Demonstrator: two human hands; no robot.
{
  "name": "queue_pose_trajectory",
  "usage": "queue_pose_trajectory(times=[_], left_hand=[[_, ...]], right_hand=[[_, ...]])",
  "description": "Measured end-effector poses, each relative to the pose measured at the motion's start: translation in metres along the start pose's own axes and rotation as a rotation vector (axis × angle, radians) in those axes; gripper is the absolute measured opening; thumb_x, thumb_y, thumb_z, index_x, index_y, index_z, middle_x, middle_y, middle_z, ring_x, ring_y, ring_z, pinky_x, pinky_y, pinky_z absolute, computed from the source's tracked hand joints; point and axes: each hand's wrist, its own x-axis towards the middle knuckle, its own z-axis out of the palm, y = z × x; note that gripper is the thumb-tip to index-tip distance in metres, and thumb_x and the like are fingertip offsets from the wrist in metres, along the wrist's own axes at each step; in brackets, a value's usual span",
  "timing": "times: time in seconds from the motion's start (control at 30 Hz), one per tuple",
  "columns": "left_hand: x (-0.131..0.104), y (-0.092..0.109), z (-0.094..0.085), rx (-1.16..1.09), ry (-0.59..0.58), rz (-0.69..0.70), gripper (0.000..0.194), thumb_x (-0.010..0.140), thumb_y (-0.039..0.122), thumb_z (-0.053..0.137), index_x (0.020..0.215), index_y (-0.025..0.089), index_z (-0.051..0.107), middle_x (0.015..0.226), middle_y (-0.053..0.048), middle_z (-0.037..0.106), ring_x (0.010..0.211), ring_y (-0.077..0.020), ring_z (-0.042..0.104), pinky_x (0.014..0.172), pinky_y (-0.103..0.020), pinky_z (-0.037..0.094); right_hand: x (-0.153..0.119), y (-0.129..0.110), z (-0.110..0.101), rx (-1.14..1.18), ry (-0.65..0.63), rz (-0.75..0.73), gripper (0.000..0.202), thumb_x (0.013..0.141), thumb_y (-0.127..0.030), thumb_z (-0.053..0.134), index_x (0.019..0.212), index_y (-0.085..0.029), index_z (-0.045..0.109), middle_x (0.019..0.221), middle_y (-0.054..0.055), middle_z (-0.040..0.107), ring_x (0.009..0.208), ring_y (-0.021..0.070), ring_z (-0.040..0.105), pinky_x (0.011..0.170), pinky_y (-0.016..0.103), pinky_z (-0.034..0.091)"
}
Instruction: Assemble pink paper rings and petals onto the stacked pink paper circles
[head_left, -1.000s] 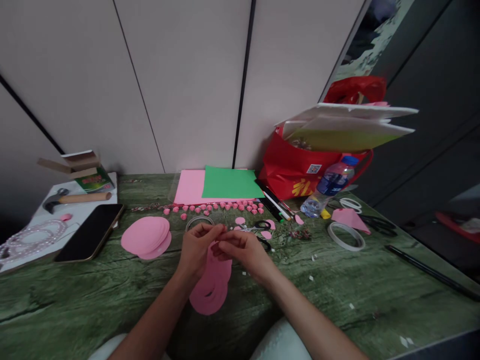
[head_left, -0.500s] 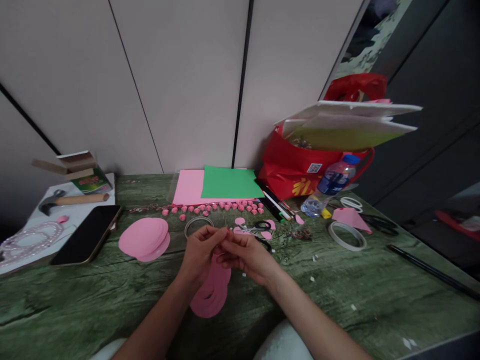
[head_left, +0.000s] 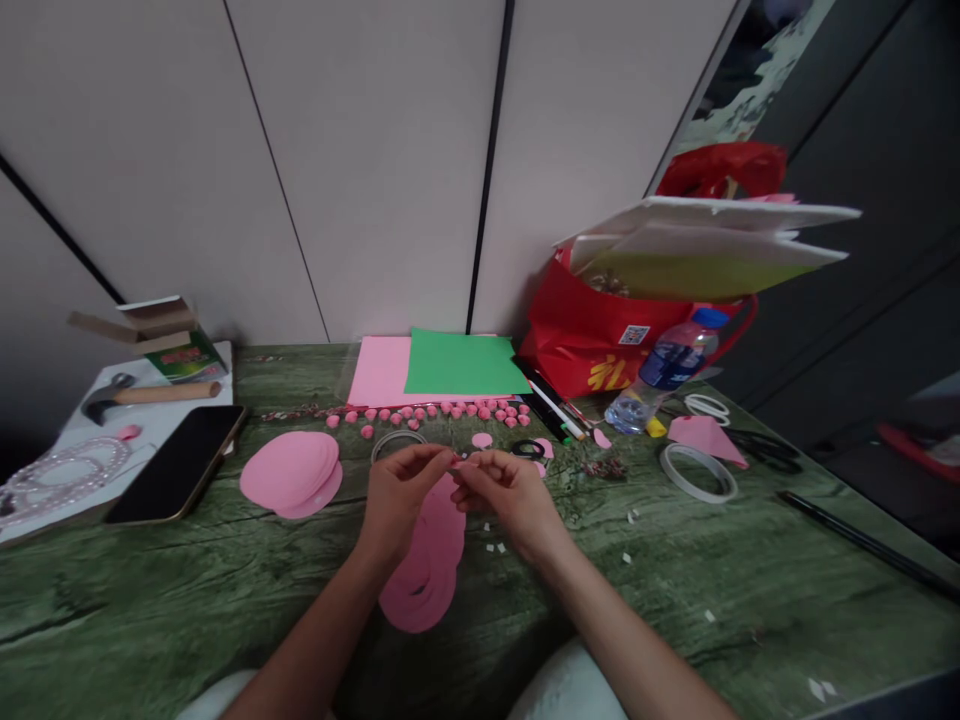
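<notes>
My left hand (head_left: 403,497) and my right hand (head_left: 512,494) meet fingertip to fingertip over the middle of the table. Both pinch a small piece of pink paper (head_left: 459,461), mostly covered by the fingers. Beneath them lie cut pink paper spirals (head_left: 421,590), partly hidden by the left wrist. Behind the fingers are a roll of tape (head_left: 397,440) and a pair of scissors (head_left: 529,449), largely blocked by my right hand. A row of small rolled pink paper flowers (head_left: 450,409) runs along the back.
Pink paper discs (head_left: 289,470) are stacked at left, near a phone (head_left: 180,462), a hammer (head_left: 165,392) and bead strings (head_left: 71,475). Green paper (head_left: 469,362) lies at the back. At right stand a red bag (head_left: 577,330) and a bottle (head_left: 667,370), with another tape roll (head_left: 699,473).
My hands have shifted slightly, with the right fingers drawn a little to the right, both still pinching. The view has tilted a little, and more of the small white scraps show beside the right hand.
</notes>
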Motion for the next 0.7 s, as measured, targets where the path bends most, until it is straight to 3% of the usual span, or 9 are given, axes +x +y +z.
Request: queue_pose_trajectory(times=[0.4, 0.7], left_hand=[[-0.004, 0.006, 0.003, 0.153, -0.032, 0.085, 0.010, 0.062, 0.023, 0.068, 0.070, 0.018, 0.071, 0.074, -0.004, 0.071, 0.072, -0.0185, 0.063, 0.070, -0.028, 0.048], [-0.003, 0.002, 0.003, 0.213, -0.046, 0.152, 0.012, 0.065, 0.023, 0.066, 0.075, 0.020, 0.072, 0.078, -0.004, 0.071, 0.075, -0.0194, 0.063, 0.073, -0.029, 0.049]], right_hand=[[0.004, -0.002, -0.001, 0.031, 0.129, -0.074, 0.030, 0.051, -0.033, 0.077, 0.067, -0.014, 0.060, 0.056, 0.000, 0.065, 0.047, 0.0129, 0.061, 0.049, 0.026, 0.053], [0.003, 0.008, -0.004, -0.213, 0.120, -0.245, 0.018, 0.065, -0.032, 0.068, 0.075, -0.017, 0.068, 0.059, 0.002, 0.067, 0.053, 0.0169, 0.063, 0.054, 0.030, 0.053]])
